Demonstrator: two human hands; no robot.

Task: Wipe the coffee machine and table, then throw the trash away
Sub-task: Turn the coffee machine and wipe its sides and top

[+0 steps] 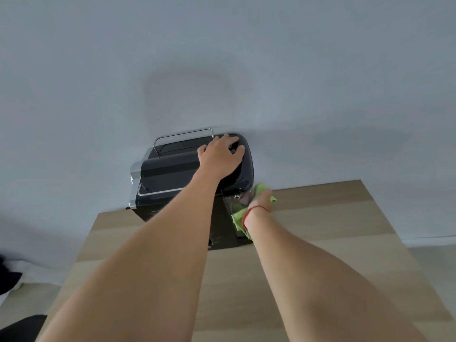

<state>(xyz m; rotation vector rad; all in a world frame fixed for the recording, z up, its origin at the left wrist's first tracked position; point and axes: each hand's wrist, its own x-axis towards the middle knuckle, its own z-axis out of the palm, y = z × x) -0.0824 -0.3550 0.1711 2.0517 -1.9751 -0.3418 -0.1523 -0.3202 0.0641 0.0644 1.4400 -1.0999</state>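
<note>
- The coffee machine [172,174] stands at the far edge of the bench [345,230], backed against the wall. A hard sideways rub could skid or twist it, which is likely why the left hand [219,156] bears down on it.
- The left hand lies flat on the machine's top at the far right corner, fingers spread wide and gripping nothing. If it lifts, the bracing goes.
- The clear tank [234,201] on the machine's right side is what the green cloth [238,218] is working against. As a judgement, a strong push there could knock it loose.
- The right hand [261,201], with a red cord [249,211] at its wrist, has the cloth under it against that right side, just above the bench. Cloth shows past both ends of the hand. Its fingers are hidden, so I cannot tell whether they curl round the cloth or press it flat.
- A loose corner of cloth could catch on the wire rail [183,135] along the top once wiping moves up there.
- The machine sits between the two hands, the left one above it and the right one at its right flank, both touching.
</note>
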